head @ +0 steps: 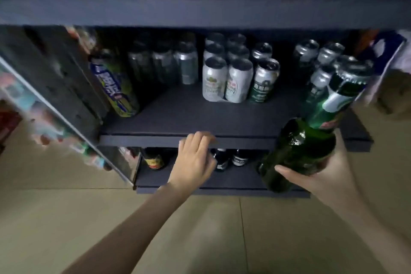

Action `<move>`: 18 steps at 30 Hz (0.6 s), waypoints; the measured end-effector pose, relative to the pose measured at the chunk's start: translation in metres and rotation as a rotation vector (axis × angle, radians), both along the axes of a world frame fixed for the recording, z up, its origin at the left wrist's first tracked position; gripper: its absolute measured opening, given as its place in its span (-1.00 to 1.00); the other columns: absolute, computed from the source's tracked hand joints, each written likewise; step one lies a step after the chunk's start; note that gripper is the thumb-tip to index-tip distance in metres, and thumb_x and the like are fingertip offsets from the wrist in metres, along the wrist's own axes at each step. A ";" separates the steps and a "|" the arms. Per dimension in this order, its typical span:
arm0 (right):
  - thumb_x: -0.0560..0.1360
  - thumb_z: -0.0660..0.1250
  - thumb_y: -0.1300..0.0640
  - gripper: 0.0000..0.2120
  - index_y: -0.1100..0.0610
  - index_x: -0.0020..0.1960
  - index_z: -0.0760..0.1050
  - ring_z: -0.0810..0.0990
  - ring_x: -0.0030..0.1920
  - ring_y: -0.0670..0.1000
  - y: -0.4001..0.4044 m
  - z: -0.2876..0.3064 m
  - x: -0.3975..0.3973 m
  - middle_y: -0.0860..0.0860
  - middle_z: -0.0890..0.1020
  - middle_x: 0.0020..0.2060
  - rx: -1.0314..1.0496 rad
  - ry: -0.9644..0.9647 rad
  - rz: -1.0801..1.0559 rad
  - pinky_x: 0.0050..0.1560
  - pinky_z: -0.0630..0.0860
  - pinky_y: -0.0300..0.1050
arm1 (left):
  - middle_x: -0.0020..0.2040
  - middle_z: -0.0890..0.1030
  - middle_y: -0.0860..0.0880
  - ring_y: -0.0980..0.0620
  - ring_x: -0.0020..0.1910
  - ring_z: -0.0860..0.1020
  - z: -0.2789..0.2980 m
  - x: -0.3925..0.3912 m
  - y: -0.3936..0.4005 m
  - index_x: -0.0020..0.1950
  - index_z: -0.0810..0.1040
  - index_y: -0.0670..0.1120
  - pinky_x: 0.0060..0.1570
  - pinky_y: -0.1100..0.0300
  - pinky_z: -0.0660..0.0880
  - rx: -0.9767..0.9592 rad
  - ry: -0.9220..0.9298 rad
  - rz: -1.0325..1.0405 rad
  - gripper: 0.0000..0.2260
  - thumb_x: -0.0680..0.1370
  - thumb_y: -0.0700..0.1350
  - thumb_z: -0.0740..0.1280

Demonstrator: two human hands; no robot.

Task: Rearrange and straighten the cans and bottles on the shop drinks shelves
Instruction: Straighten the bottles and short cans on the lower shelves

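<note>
Midway, I judge: right hand [329, 173] curls its fingers around 1 green bottle [298, 153] (unshelved), left hand [195, 158] fingers loosely together on the shelf edge [138, 140], cans [226, 82] beyond them in rows.

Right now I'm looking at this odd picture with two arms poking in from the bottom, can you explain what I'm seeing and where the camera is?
There is no machine here. A person wears a wide-angle camera on their head, looking forward and down, so the arms you see are their own. This is the only view.

They face dark shop drinks shelves. The right hand grips a large green glass bottle, tilted with its neck pointing up and away. The left hand reaches to the front edge of the middle shelf; its fingers rest there and hold nothing.

On that shelf stand white cans in a tight group, with a green-and-white can beside them, darker cans further left, and a blue-and-yellow bottle at the far left. Small dark bottles stand on the lower shelf. The picture is dim and blurred, so labels cannot be read.
</note>
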State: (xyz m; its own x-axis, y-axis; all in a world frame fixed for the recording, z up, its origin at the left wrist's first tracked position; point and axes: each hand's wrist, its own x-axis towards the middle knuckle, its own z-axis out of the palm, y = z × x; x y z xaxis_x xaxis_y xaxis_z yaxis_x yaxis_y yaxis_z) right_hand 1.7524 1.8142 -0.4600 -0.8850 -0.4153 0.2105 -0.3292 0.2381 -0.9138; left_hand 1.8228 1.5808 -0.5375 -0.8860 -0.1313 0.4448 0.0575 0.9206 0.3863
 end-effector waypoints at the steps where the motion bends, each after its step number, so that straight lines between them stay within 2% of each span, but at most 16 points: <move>1: -0.06 0.54 -0.36 -0.19 -0.37 0.12 0.28 0.52 0.17 -0.17 0.006 -0.025 -0.006 -0.26 0.55 0.05 -0.007 -0.001 -0.022 0.21 0.47 -0.15 | -0.02 0.45 -0.04 -0.01 -0.12 0.34 -0.026 -0.007 0.006 0.06 0.37 -0.09 -0.15 0.18 0.18 -0.011 0.015 -0.040 -0.76 0.39 -0.18 0.16; 3: -0.07 0.57 -0.32 -0.17 -0.32 0.13 0.31 0.54 0.18 -0.06 0.016 -0.076 -0.016 -0.12 0.57 0.09 -0.036 0.004 -0.064 0.24 0.46 0.06 | -0.01 0.44 -0.02 -0.01 -0.10 0.36 -0.077 -0.018 0.017 0.07 0.37 -0.08 -0.14 0.18 0.21 -0.018 0.010 -0.099 -0.74 0.39 -0.17 0.18; 4: -0.06 0.57 -0.33 -0.13 -0.24 0.18 0.33 0.55 0.18 -0.01 0.021 -0.100 -0.019 -0.05 0.57 0.11 -0.049 0.013 -0.089 0.25 0.45 0.13 | -0.01 0.45 -0.03 -0.01 -0.09 0.37 -0.101 -0.022 0.021 0.08 0.37 -0.07 -0.13 0.18 0.22 -0.010 -0.005 -0.108 -0.74 0.39 -0.17 0.18; 6: -0.04 0.57 -0.32 -0.04 -0.02 0.25 0.35 0.55 0.19 0.00 0.032 -0.146 -0.023 0.01 0.57 0.14 -0.068 0.016 -0.133 0.26 0.44 0.17 | -0.05 0.48 -0.05 0.00 -0.08 0.37 -0.140 -0.032 0.026 0.08 0.39 -0.08 -0.13 0.19 0.22 0.012 -0.032 -0.101 -0.75 0.40 -0.14 0.18; 7: -0.03 0.59 -0.28 -0.03 0.02 0.26 0.35 0.55 0.19 -0.02 0.037 -0.166 -0.024 -0.01 0.57 0.14 -0.071 0.014 -0.165 0.26 0.44 0.17 | -0.06 0.49 -0.05 0.00 -0.08 0.36 -0.156 -0.038 0.027 0.07 0.42 -0.09 -0.13 0.20 0.21 0.014 -0.041 -0.096 -0.75 0.41 -0.13 0.18; 8: -0.01 0.61 -0.22 -0.08 -0.01 0.25 0.35 0.56 0.18 -0.05 0.041 -0.184 -0.023 -0.05 0.58 0.12 -0.071 0.009 -0.201 0.26 0.44 0.15 | -0.06 0.49 -0.05 0.01 -0.09 0.36 -0.170 -0.043 0.028 0.06 0.43 -0.10 -0.14 0.21 0.20 0.010 -0.046 -0.088 -0.76 0.41 -0.12 0.18; 10: 0.03 0.62 -0.14 -0.20 -0.23 0.18 0.34 0.55 0.16 -0.14 0.049 -0.216 -0.020 -0.21 0.57 0.08 -0.065 -0.006 -0.282 0.26 0.46 0.05 | -0.07 0.48 -0.05 0.02 -0.10 0.34 -0.194 -0.055 0.030 0.06 0.41 -0.08 -0.14 0.25 0.16 0.017 -0.053 -0.077 -0.77 0.42 -0.10 0.17; 13: 0.00 0.59 -0.18 -0.24 -0.40 0.09 0.28 0.53 0.13 -0.24 0.062 -0.251 -0.020 -0.34 0.55 0.03 -0.070 -0.030 -0.400 0.20 0.45 -0.18 | -0.07 0.46 -0.07 0.02 -0.10 0.33 -0.222 -0.070 0.041 0.06 0.39 -0.08 -0.12 0.24 0.19 0.080 -0.054 -0.077 -0.77 0.43 -0.08 0.16; 14: 0.03 0.61 -0.08 -0.23 -0.37 0.09 0.28 0.52 0.11 -0.28 0.067 -0.262 -0.022 -0.35 0.54 0.00 -0.068 -0.036 -0.434 0.18 0.44 -0.22 | -0.05 0.45 -0.07 0.02 -0.09 0.33 -0.229 -0.074 0.047 0.08 0.41 -0.11 -0.09 0.24 0.24 0.117 -0.057 -0.087 -0.75 0.43 -0.07 0.16; 16: 0.12 0.62 0.18 -0.23 -0.20 0.14 0.27 0.50 0.05 -0.31 0.078 -0.283 -0.029 -0.35 0.49 -0.01 -0.030 -0.029 -0.498 0.16 0.39 -0.24 | 0.00 0.45 -0.08 0.03 -0.03 0.36 -0.237 -0.084 0.061 0.12 0.44 -0.16 -0.01 0.26 0.30 0.203 -0.076 -0.114 -0.73 0.46 -0.09 0.22; 18: 0.16 0.60 0.25 -0.24 -0.06 0.19 0.26 0.49 0.02 -0.24 0.087 -0.298 -0.042 -0.30 0.48 0.00 0.019 -0.016 -0.535 0.13 0.36 -0.27 | 0.06 0.44 -0.07 0.03 0.03 0.40 -0.240 -0.095 0.075 0.17 0.43 -0.18 0.03 0.31 0.31 0.275 -0.116 -0.157 -0.73 0.49 -0.16 0.31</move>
State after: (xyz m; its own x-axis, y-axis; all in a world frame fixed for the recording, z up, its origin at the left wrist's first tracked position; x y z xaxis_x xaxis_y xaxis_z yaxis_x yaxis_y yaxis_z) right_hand 1.7106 1.9012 -0.7576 -0.9771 0.0907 0.1924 -0.1438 0.3851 -0.9116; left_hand 1.7279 1.6556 -0.7779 -0.9476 -0.0900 0.3065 0.1316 0.7644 0.6312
